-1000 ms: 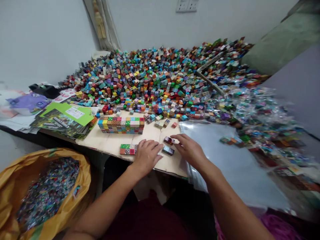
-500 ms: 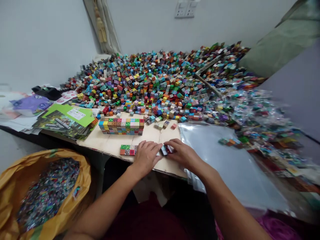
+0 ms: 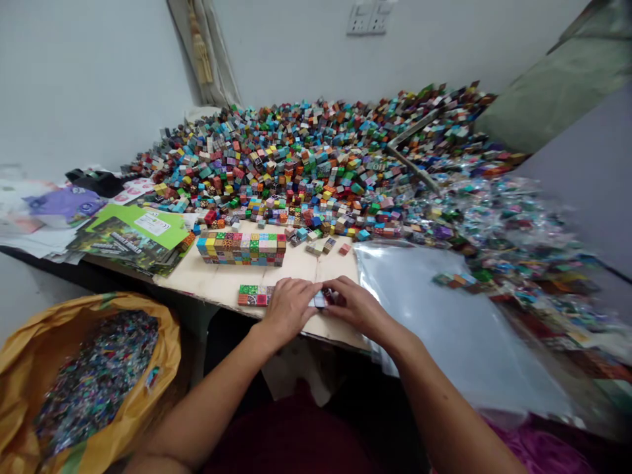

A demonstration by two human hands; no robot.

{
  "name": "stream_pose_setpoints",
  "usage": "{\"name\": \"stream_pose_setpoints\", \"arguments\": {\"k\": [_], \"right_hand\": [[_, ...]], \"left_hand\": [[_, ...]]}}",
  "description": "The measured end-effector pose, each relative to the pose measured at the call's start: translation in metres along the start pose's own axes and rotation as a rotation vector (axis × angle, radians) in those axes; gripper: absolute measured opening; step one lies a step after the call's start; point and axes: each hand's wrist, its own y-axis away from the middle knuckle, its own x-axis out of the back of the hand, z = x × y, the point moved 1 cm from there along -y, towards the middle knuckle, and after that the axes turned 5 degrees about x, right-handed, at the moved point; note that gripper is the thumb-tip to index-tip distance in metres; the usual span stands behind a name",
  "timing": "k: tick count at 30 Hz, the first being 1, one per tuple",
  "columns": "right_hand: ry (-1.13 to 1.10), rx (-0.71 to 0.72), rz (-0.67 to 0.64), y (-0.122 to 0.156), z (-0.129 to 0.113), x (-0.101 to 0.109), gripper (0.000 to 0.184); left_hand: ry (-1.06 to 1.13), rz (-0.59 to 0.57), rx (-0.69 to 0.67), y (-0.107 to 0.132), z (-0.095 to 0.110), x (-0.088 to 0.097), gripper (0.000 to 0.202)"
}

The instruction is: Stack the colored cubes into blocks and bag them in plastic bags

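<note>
My left hand (image 3: 289, 308) lies over the right end of a short row of small patterned cubes (image 3: 253, 295) near the front edge of the board (image 3: 217, 280). My right hand (image 3: 356, 305) is curled beside it, fingertips pinching small cubes (image 3: 322, 299) against the end of that row. The two hands nearly touch. Behind them stands a neat stacked block of coloured cubes (image 3: 241, 248). Past that spreads a huge loose heap of cubes (image 3: 306, 158).
Green printed cards (image 3: 131, 234) lie at the left of the board. A clear plastic sheet (image 3: 444, 316) and bagged cubes (image 3: 508, 243) cover the right side. A yellow sack (image 3: 74, 382) full of small pieces stands at lower left. A wall socket (image 3: 368, 16) is above.
My right hand slid left, bringing the loose cubes up against the short row at my left hand. The left hand has barely moved.
</note>
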Motion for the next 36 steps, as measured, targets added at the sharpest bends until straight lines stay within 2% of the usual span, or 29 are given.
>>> {"name": "stream_pose_setpoints", "arguments": {"k": [6, 10, 12, 14, 17, 20, 23, 32, 36], "right_hand": [[-0.023, 0.022, -0.002, 0.001, 0.000, 0.001, 0.032], [-0.093, -0.023, -0.007, 0.005, -0.001, 0.004, 0.045], [-0.114, -0.063, 0.005, 0.007, 0.000, 0.006, 0.047], [-0.106, -0.092, 0.012, 0.008, 0.001, 0.007, 0.044], [-0.082, -0.104, -0.004, 0.008, 0.003, 0.006, 0.043], [-0.083, -0.102, -0.002, 0.008, 0.003, 0.003, 0.044], [-0.105, -0.115, 0.004, 0.007, 0.003, -0.001, 0.041], [-0.018, -0.090, -0.047, 0.003, 0.002, -0.002, 0.037], [0.189, -0.050, -0.001, 0.000, -0.004, 0.001, 0.048]], "left_hand": [[-0.051, 0.004, 0.006, -0.001, 0.004, -0.003, 0.051], [-0.081, 0.042, 0.024, 0.008, 0.000, 0.016, 0.058], [-0.068, 0.111, 0.080, 0.022, -0.012, 0.034, 0.054], [-0.031, 0.237, 0.184, 0.042, -0.028, 0.051, 0.042], [0.103, 0.377, 0.395, 0.075, -0.052, 0.064, 0.038], [0.340, 0.348, 0.559, 0.097, -0.063, 0.057, 0.042], [0.486, 0.317, 0.603, 0.102, -0.065, 0.044, 0.043], [0.508, 0.366, 0.658, 0.096, -0.065, 0.038, 0.041], [0.561, 0.388, 0.678, 0.096, -0.065, 0.036, 0.043]]}}
